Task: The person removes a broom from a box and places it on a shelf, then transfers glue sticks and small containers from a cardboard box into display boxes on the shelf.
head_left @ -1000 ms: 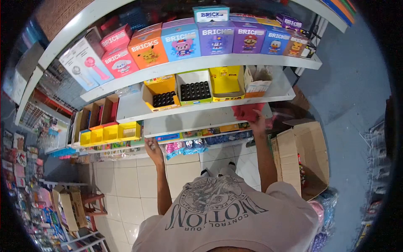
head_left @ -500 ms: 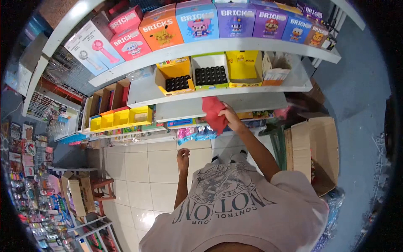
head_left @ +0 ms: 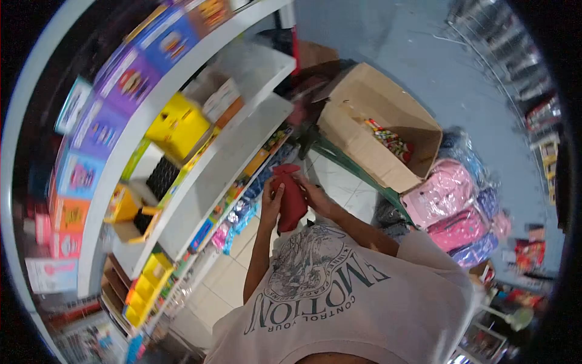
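Note:
A red cloth (head_left: 293, 206) hangs in front of my chest, bunched near its top. My left hand (head_left: 273, 201) is closed on its left edge, thumb resting on the front. On the opposite side, my right hand (head_left: 318, 200) grips it, with some fingertips hidden behind the fabric. Just beyond the hands is the white shelf unit (head_left: 209, 188), its shelf edge running diagonally.
Right of the shelves stands an open cardboard box (head_left: 351, 136) with colourful packets (head_left: 391, 139) inside. Plastic-wrapped pink bags (head_left: 445, 194) lie beside it. A yellow display box (head_left: 180, 127) and brick toy boxes (head_left: 130, 82) line the shelves. Tiled floor (head_left: 227, 273) shows below.
My view has turned right, bringing the cardboard box nearer the centre. The red cloth has come from the shelf edge toward my body, and my left hand has joined in holding it.

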A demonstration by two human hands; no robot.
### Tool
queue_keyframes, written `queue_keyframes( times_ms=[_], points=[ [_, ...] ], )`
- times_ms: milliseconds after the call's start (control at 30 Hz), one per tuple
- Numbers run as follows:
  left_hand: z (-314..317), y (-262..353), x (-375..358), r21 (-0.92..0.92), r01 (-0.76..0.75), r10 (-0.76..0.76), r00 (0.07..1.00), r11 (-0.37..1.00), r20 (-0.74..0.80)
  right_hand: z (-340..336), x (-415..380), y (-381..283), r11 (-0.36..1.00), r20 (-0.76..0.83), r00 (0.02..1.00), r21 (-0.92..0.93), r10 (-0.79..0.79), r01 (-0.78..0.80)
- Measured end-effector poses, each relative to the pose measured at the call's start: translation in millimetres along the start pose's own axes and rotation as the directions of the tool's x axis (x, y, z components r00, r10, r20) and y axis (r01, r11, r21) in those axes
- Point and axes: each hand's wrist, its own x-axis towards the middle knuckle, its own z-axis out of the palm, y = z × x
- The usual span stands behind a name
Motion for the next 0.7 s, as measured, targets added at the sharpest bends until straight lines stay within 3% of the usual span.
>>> queue_keyframes(
  times_ms=[100, 133, 233, 267, 367, 400, 500, 567, 633, 700],
  points=[
    [45.4, -0.3, 29.1, -0.437, 0.125, -0.041, 0.980, 0.891, 0.196, -44.7, -16.9, -18.7, 0.979, -0.056, 0.979, 0.041, -0.198, 0.200],
    [59.3, -1.9, 38.9, -0.462, 0.163, -0.050, 0.967, 0.872, 0.249, -53.2, -24.2, -33.2, 0.976, -0.089, 0.973, 0.034, -0.211, 0.215],
    [107.9, 6.2, 63.4, -0.539, 0.270, -0.104, 0.942, 0.797, 0.318, -124.9, -12.3, -26.0, 0.907, -0.126, 0.949, -0.355, -0.287, 0.227],
    [121.4, 1.2, 74.5, -0.494, 0.310, -0.103, 0.910, 0.812, 0.401, -127.6, -23.3, -43.4, 0.830, -0.213, 0.902, -0.509, -0.376, 0.226],
    [166.5, -3.2, 103.2, -0.343, 0.410, -0.209, 0.844, 0.845, 0.494, -149.8, -55.8, -81.5, 0.805, -0.345, 0.782, -0.504, -0.520, 0.313],
    [184.4, 0.6, 111.5, -0.358, 0.413, -0.204, 0.844, 0.837, 0.496, -159.7, -61.4, -91.3, 0.687, -0.336, 0.631, -0.560, -0.699, 0.463],
    [230.0, 16.3, 124.5, -0.326, 0.390, -0.145, 0.804, 0.861, 0.577, -184.7, -118.2, -137.1, 0.697, -0.412, 0.592, -0.592, -0.693, 0.404],
    [255.2, 7.1, 137.6, -0.085, 0.392, -0.247, 0.718, 0.916, 0.651, -215.8, -153.1, -157.4, 0.638, -0.370, 0.602, -0.701, -0.707, 0.319],
    [275.0, -6.3, 141.9, 0.119, 0.338, -0.316, 0.621, 0.934, 0.717, -240.8, -183.2, -179.6, 0.663, -0.435, 0.601, -0.715, -0.671, 0.223],
    [298.8, -24.8, 142.8, 0.257, 0.226, -0.338, 0.505, 0.940, 0.794, -269.2, -198.9, -201.4, 0.501, -0.365, 0.528, -0.854, -0.767, 0.139]
  ],
)
